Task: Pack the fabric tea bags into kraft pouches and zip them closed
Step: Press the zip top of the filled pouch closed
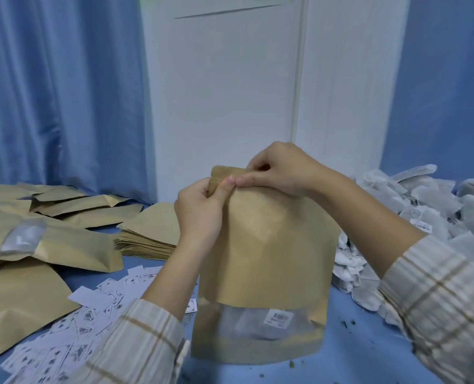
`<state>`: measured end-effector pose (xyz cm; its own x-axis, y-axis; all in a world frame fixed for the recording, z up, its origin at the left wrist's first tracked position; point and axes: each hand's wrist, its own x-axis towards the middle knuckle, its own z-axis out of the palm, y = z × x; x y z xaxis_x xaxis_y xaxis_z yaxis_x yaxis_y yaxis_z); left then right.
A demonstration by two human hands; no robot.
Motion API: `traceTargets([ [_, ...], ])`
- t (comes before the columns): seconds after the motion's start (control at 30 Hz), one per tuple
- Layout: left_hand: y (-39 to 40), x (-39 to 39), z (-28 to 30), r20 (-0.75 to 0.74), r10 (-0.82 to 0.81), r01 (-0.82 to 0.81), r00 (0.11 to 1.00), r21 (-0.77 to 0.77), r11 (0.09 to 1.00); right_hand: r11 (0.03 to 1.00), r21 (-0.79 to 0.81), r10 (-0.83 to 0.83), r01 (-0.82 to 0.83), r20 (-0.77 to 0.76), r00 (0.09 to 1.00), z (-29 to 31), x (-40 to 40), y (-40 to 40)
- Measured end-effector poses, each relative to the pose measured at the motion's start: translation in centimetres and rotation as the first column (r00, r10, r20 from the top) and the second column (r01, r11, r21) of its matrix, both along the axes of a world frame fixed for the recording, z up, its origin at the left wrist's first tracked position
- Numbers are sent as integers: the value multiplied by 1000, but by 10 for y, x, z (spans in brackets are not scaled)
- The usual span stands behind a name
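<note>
A kraft pouch (266, 253) stands upright on the blue table in front of me, with a clear window low on its front. Through the window I see white fabric tea bags and a small label. My left hand (200, 209) pinches the pouch's top strip at its left end. My right hand (280, 170) pinches the same strip just to the right, thumb tips touching. A heap of white fabric tea bags (429, 206) lies at the right.
Filled kraft pouches (50, 245) lie at the left, and a stack of flat empty pouches (147, 234) sits behind my left hand. Small white paper tags (72, 336) are scattered at the lower left. Blue curtains and a white door stand behind the table.
</note>
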<state>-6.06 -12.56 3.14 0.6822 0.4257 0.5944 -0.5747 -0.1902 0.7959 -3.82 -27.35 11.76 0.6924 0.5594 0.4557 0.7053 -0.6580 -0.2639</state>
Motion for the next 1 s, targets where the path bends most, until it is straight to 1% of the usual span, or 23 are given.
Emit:
traceTargets([
  [0.07, -1, -2, 1, -23, -42, 41, 999, -33, 999, 1000, -30, 11, -9, 55, 998, -4, 1, 1],
  [0.13, -3, -2, 0, -54, -40, 36, 998, -58, 998, 994, -105, -9, 29, 184, 983, -12, 1, 5],
  [0.2, -3, -2, -1, -91, -44, 38, 995, -68, 997, 980, -166, -50, 108, 319, 946, -19, 0, 8],
  [0.33, -5, -6, -1, -106, -135, 127, 985, -82, 989, 975, -121, -112, 186, 458, 882, -26, 0, 4],
  [0.4, -7, -8, 0, -109, -126, 118, 986, -76, 990, 957, -131, -148, 258, 544, 826, -26, 0, 5],
  [0.43, -7, -8, 0, -113, -106, 100, 988, -59, 993, 951, -131, -164, 281, 558, 813, -24, -1, 6],
  [0.47, -5, -9, 0, -122, -86, 82, 989, -37, 996, 952, -135, -165, 276, 532, 831, -22, -2, 6],
  [0.5, -3, -10, 0, -137, -69, 68, 988, -18, 998, 962, -143, -147, 234, 452, 880, -20, -3, 5],
  [0.53, -1, -11, 1, -144, -67, 65, 987, -13, 998, 976, -142, -114, 166, 322, 940, -16, -5, 4],
  [0.57, 1, -12, 1, -142, -92, 88, 986, -32, 996, 987, -128, -74, 98, 181, 981, -11, -7, 2],
  [0.6, 3, -13, 1, -130, -132, 125, 983, -64, 990, 992, -119, -41, 49, 73, 997, -7, -9, 0],
  [0.63, 5, -15, 2, -114, -170, 162, 979, -76, 984, 993, -117, -21, 22, 11, 1000, -3, -10, -2],
  [0.67, 5, -17, 3, -96, -203, 197, 975, -68, 978, 993, -118, -13, 13, 1, 1000, 0, -10, -4],
  [0.77, 6, -25, 4, -93, -281, 281, 955, -19, 960, 996, -75, -30, 36, 81, 996, 1, -10, -3],
  [0.8, 5, -26, 4, -95, -279, 279, 956, -20, 960, 999, -31, -22, 24, 87, 996, 0, -11, -2],
  [0.87, 4, -26, 4, -105, -208, 206, 973, -26, 978, 999, 34, 9, -12, 77, 997, -1, -13, -2],
  [0.9, 3, -25, 4, -106, -173, 170, 979, -34, 985, 1000, 26, 11, -13, 73, 997, -1, -13, -3],
  [1.0, 7, -23, 4, -95, -123, 115, 988, -78, 990, 993, -103, -52, 59, 71, 996, 3, -10, -15],
])
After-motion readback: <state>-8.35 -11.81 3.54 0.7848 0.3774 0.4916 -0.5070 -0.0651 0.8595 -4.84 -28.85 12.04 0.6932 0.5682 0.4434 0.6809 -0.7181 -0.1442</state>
